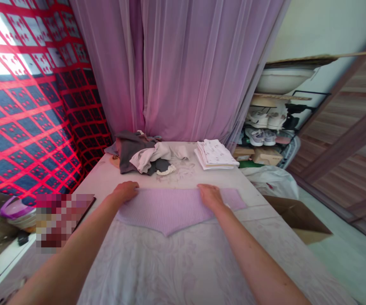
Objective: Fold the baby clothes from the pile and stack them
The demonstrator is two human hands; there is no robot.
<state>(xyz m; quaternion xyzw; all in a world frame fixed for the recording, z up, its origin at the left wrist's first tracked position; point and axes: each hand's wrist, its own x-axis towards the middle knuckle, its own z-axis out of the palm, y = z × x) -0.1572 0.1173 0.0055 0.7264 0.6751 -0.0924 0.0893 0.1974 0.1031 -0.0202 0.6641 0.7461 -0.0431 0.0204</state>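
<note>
A lavender ribbed knit garment (166,209) lies spread on the table, its upper edge straight and its lower edge coming to a point towards me. My left hand (126,192) is closed on its upper left corner, with the fingertips partly hidden. Further right along the same edge, my right hand (210,197) has its fingers closed on the fabric. A narrower part of the garment sticks out to the right beyond that hand.
Beyond the garment are a heap of grey and cream clothes (132,152) and a folded stack of white printed cloth (216,154). Purple curtains (183,72) hang behind the table (170,271). An open cardboard box (297,218) and a shoe rack (265,123) stand to the right.
</note>
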